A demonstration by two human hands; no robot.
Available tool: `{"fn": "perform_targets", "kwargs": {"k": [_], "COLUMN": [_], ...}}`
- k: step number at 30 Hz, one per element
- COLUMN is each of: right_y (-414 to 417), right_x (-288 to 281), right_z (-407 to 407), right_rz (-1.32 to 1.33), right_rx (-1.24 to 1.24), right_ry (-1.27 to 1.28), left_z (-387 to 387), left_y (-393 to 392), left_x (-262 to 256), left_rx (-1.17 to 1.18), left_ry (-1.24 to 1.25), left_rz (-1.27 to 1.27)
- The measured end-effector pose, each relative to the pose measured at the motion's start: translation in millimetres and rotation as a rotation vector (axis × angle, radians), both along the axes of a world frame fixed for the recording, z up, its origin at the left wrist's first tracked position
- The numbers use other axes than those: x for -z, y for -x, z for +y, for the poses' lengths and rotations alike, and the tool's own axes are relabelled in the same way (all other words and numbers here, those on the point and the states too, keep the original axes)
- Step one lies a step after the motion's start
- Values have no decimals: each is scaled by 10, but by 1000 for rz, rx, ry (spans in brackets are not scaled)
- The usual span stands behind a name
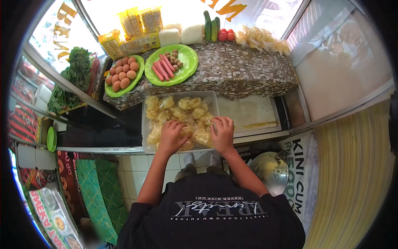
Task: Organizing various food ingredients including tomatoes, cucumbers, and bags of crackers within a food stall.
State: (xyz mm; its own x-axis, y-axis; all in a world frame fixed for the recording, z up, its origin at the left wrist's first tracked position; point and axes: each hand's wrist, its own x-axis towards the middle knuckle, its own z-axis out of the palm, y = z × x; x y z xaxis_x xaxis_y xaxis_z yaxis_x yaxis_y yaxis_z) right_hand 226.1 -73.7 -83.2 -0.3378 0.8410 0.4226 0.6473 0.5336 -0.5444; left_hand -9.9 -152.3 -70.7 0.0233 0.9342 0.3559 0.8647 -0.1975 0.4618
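A clear plastic container (216, 101) on the counter holds several small clear bags of pale yellow crackers or chips (190, 104). My left hand (171, 136) lies over the bags near the front middle, its thumb pointing right and its fingers bent down among them. At the container's right side, my right hand (224, 133) curls its fingers beside a bag. Both hands touch or nearly touch the bags. The fingertips are partly hidden, so any grip on a bag cannot be made out.
Behind stands a pebble-patterned raised shelf (242, 67) with a plate of eggs (122, 73), a green plate (186, 67) of sausages and meatballs, yellow packets (130, 23), cucumbers (214, 29), tomatoes (226, 35) and more bagged crackers (261, 39). Leafy greens (76, 71) are left; a metal wok (270, 174) sits below right.
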Motion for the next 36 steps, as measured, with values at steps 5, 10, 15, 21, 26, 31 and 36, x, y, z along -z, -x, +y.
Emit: {"fn": "perform_targets", "kwargs": {"k": [5,10,15,21,26,31,36], "right_y": [-23,-131,-121,-313,-438,-852,-1282], "right_x": [-144,-159,-227,-596,-538,-657,-941], "right_z": [-28,-50,-213,-406,-467,-270,149], "right_rz": [158,339,577,682,1046,1171,923], "right_rx": [-204,-289,-216,-258,-117,34,-82], "right_ry": [90,309,540,632,566,511,219], "left_z": [39,31,-61,126,325,670,1164], "left_y": [26,-126,-310,-1079,-1568,-1891,-2067], "left_x": [43,-115,-260,-413,-658,-787,-1102], "left_rx": [-71,-99,-130,-122,-70,-7,20], "left_ry": [232,217,208,82,157,130,446], "left_rz": [34,-64,-513,-1349,-1554,-1471,-1570]}}
